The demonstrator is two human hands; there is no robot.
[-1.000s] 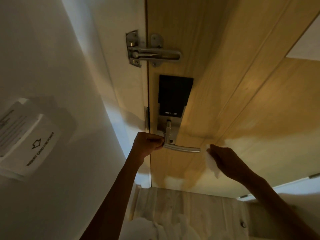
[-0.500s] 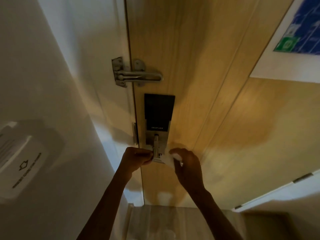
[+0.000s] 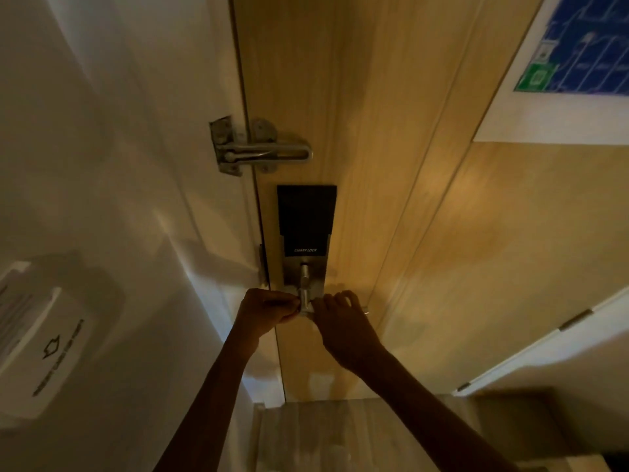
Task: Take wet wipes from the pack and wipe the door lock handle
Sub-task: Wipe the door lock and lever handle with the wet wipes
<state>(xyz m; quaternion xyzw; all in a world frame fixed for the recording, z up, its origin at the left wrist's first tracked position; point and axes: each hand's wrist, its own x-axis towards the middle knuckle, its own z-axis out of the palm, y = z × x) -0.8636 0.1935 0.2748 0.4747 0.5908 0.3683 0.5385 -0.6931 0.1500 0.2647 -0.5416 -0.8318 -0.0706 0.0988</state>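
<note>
The silver door handle (image 3: pixel 304 296) sits under the black smart lock panel (image 3: pixel 306 219) on the wooden door (image 3: pixel 391 165). My right hand (image 3: pixel 340 323) is wrapped over the lever and presses a white wet wipe (image 3: pixel 308 311) on it; only a small strip of wipe and the lever's tip (image 3: pixel 366 311) show. Left of the handle's neck, my left hand (image 3: pixel 265 310) is closed, its fingertips pinched at the neck. The wipes pack is out of view.
A metal swing-bar door guard (image 3: pixel 258 153) is mounted above the lock across the door's edge. A white key-card holder (image 3: pixel 44 338) is on the left wall. A blue evacuation plan (image 3: pixel 582 46) hangs at the upper right. Pale wooden floor (image 3: pixel 340 434) lies below.
My right hand, which held the wipe out past the lever's tip, has moved left and closed over the lever. My left hand stays at the handle's neck. The view has tilted upward.
</note>
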